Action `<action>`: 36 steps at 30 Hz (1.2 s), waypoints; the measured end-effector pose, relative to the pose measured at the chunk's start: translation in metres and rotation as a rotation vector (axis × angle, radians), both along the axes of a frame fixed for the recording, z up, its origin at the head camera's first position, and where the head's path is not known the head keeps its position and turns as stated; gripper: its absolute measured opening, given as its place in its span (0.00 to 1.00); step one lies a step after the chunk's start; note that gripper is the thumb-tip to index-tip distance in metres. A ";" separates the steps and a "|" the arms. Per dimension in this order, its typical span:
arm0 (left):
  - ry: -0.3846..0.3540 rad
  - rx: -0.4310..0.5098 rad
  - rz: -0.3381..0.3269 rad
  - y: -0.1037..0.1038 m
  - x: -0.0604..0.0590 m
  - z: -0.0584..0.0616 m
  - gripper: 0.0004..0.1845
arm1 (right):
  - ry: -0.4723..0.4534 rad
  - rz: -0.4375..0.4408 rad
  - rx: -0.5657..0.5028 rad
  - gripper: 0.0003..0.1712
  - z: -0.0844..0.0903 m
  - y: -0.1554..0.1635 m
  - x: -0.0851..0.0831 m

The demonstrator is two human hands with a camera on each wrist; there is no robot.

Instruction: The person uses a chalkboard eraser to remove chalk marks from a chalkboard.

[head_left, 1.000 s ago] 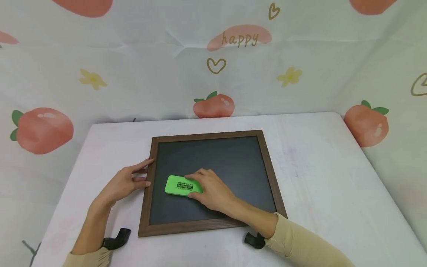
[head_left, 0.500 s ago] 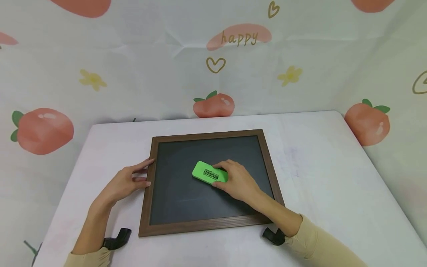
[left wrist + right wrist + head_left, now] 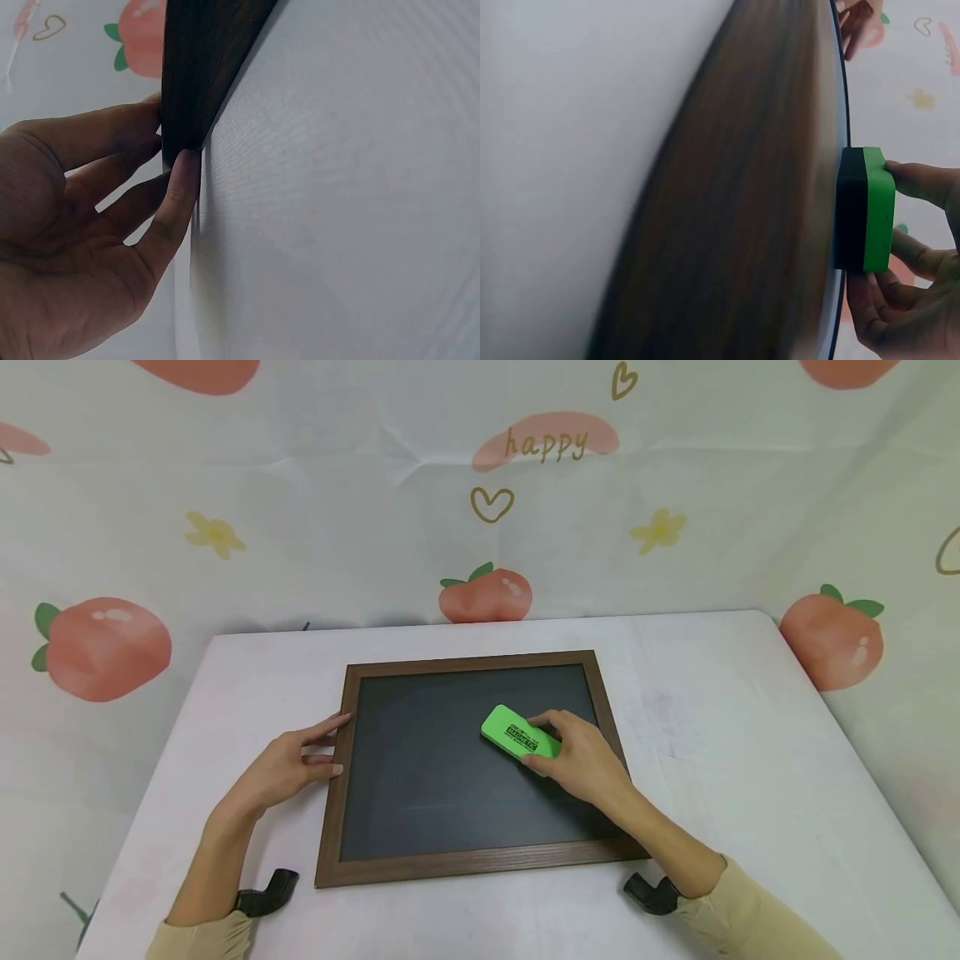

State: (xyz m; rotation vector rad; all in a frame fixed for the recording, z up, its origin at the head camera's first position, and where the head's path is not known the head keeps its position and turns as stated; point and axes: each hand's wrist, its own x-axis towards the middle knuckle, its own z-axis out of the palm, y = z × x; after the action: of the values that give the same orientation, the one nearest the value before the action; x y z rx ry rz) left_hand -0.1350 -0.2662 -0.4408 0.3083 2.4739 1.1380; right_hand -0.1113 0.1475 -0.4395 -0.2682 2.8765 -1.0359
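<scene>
The eraser [image 3: 521, 742] lies flat on the board [image 3: 420, 777], in its upper right part, with its black felt face down against the dark surface and its green back up. The right hand [image 3: 581, 760] grips it from the near right end, fingers curled along its far edge and thumb on the near edge; the right wrist view shows the fingertips [image 3: 919, 184] wrapped on the green back of the eraser [image 3: 865, 210]. The left hand [image 3: 288, 768] rests on the counter [image 3: 750, 760] just left of the board, well apart from the eraser. Its fingers are nearly straight and hold nothing; the fingertips [image 3: 180, 180] touch the outer edge of the board's wooden frame [image 3: 199, 67] at about mid-height of the left side. The board lies flat near the middle of the counter.
</scene>
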 end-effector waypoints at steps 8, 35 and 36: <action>0.001 -0.004 0.005 0.000 0.000 -0.002 0.41 | 0.015 -0.048 0.009 0.28 -0.001 0.023 0.005; -0.011 -0.009 0.014 0.000 0.001 0.000 0.41 | -0.048 -0.164 -0.011 0.29 -0.001 0.055 0.036; -0.010 -0.009 0.012 0.000 0.000 0.000 0.41 | -0.049 -0.164 -0.014 0.29 -0.002 0.055 0.038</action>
State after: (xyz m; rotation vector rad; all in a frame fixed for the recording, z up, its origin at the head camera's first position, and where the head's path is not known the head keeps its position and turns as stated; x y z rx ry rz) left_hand -0.1345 -0.2660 -0.4409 0.2844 2.4745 1.1299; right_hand -0.0732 0.2020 -0.4411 -0.0071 2.8875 -1.0717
